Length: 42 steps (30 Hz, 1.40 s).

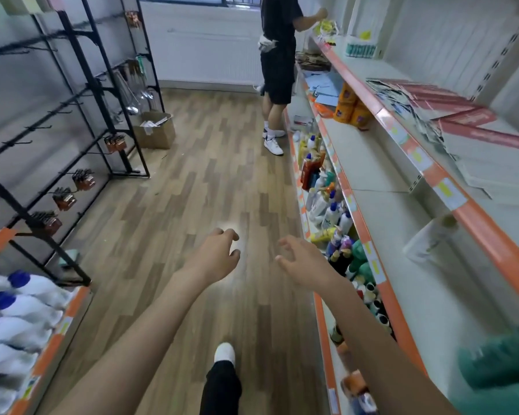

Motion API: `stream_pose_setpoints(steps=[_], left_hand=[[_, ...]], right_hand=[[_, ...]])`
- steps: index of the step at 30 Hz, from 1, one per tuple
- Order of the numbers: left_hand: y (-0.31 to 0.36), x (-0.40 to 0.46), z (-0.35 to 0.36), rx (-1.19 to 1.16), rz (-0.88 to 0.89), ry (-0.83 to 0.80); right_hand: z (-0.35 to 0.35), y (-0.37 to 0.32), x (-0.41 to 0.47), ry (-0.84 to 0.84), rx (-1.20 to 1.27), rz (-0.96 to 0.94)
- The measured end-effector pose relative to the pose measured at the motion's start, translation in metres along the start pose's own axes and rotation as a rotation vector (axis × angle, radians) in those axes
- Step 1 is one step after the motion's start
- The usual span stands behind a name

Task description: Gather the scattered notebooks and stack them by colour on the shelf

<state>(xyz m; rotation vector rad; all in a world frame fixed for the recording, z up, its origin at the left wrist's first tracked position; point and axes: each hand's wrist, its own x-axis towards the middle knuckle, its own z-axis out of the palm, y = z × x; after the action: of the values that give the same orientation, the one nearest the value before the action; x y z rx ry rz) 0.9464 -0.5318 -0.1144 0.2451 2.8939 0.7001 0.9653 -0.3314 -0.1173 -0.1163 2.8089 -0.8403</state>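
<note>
Shop aisle; two empty hands: left hand (219, 253), right hand (301, 259).

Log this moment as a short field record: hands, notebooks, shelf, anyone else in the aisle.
left hand: left hand open, empty, raised over the wood-plank floor
right hand: right hand open, empty, beside the shelving
notebooks: red flat notebooks and blurred grey ones lie scattered on the orange-edged white upper shelf
blue items: light blue flat items on a lower shelf, farther along
other person: person in black clothes stands at the far end, reaching to the shelf
</note>
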Motion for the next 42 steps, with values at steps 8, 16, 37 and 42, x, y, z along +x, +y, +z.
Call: stream_pose_setpoints(steps=[8, 16, 37, 42], left_hand=[[-0.014, 0.163, -0.045, -0.005, 0.105, 0.06], [-0.01, 0.291, -0.061, 0.069, 0.18, 0.009], [0.205, 0.588, -0.045, 0.122, 0.658, -0.099], [0.28, 0.625, -0.04, 0.116, 0.8, -0.111]], right_hand=[[-0.038, -0.007, 0.151, 0.062, 0.008, 0.027], [-0.077, -0.001, 0.255, 0.121, 0.045, 0.073], [-0.284, 0.146, 0.417, 0.537, 0.085, 0.286], [-0.338, 0.173, 0.416, 0.66, 0.036, 0.336]])
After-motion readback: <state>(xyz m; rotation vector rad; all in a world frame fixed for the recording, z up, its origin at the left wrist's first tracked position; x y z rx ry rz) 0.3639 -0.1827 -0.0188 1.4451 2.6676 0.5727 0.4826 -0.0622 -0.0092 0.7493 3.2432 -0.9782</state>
